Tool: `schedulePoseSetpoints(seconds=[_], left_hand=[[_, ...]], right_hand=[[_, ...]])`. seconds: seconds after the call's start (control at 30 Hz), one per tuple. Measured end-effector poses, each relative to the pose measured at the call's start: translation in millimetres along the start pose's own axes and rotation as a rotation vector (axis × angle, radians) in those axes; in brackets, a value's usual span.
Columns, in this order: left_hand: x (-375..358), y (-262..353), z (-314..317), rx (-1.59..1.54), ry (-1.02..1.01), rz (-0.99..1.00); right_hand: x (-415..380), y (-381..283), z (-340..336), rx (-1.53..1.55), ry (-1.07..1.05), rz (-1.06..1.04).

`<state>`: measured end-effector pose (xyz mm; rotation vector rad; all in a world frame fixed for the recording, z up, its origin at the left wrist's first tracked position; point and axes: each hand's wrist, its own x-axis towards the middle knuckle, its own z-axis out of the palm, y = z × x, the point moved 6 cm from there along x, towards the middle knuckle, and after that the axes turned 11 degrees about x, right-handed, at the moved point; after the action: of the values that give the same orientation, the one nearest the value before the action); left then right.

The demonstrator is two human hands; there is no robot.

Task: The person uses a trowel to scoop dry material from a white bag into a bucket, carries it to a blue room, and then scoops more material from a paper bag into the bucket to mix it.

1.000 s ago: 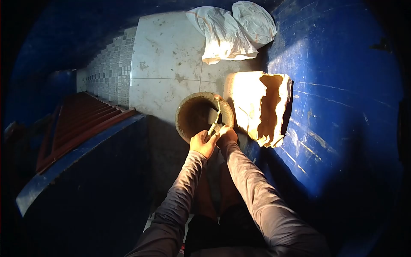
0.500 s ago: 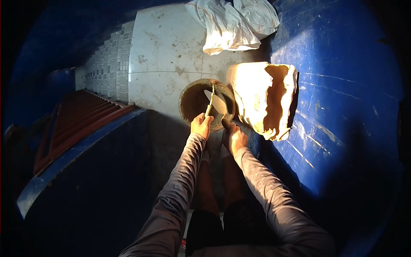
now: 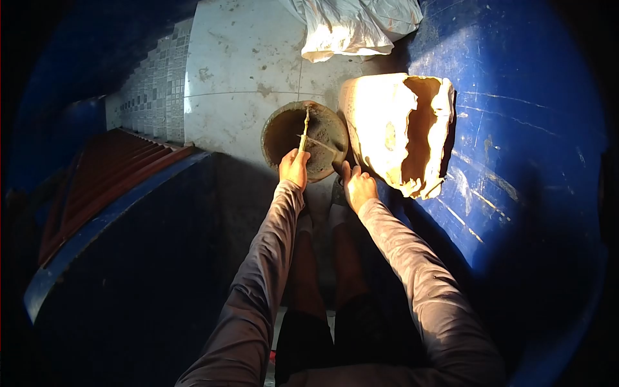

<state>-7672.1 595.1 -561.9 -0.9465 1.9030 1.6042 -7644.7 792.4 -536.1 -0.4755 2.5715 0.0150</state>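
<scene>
Bucket (image 3: 266, 140) sits just beyond the fingers of left hand (image 3: 294, 169), clamped on a pale rod (image 3: 303, 141), and right hand (image 3: 361, 189), closed round a trowel (image 3: 338, 166).

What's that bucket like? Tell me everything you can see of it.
The bucket is round and open-topped, with a dirty brownish rim; its material is unclear. It stands on the pale floor, just left of the torn bag. Inside, sunlight falls on rough grey stuff at the right, while the left is in dark shadow. A stick in the left hand and a tool in the right hand extend over its mouth; whether either touches it is hard to tell.
</scene>
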Motion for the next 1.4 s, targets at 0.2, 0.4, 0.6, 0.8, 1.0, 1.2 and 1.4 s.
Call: schedulePoseSetpoints(seconds=[0.2, 0.4, 0.6, 0.8, 1.0, 1.2, 1.4], left_hand=[[14, -21, 5, 0.053, -0.061, 0.014], [20, -42, -53, 0.452, 0.232, 0.159], [-3, -100, -157, 0.622, 0.488, -0.343], [-62, -104, -96, 0.244, -0.051, -0.210], [-111, 13, 42, 0.201, -0.036, 0.163], [-104, 167, 131, 0.790, -0.048, 0.342], [-79, 155, 131, 1.041, 0.074, 0.310]], right_hand=[[-41, 9, -21, 0.339, 0.041, 0.176], [-119, 18, -53, 0.998, 0.436, 0.257], [-172, 20, -27, 1.532, -0.059, 0.497], [-200, 20, -146, 1.322, 0.486, 0.359], [-195, 57, -196, 0.723, 0.574, 0.487], [-116, 111, -171, 0.608, 0.603, 0.324], [-38, 142, -109, 0.502, 0.401, 0.456]])
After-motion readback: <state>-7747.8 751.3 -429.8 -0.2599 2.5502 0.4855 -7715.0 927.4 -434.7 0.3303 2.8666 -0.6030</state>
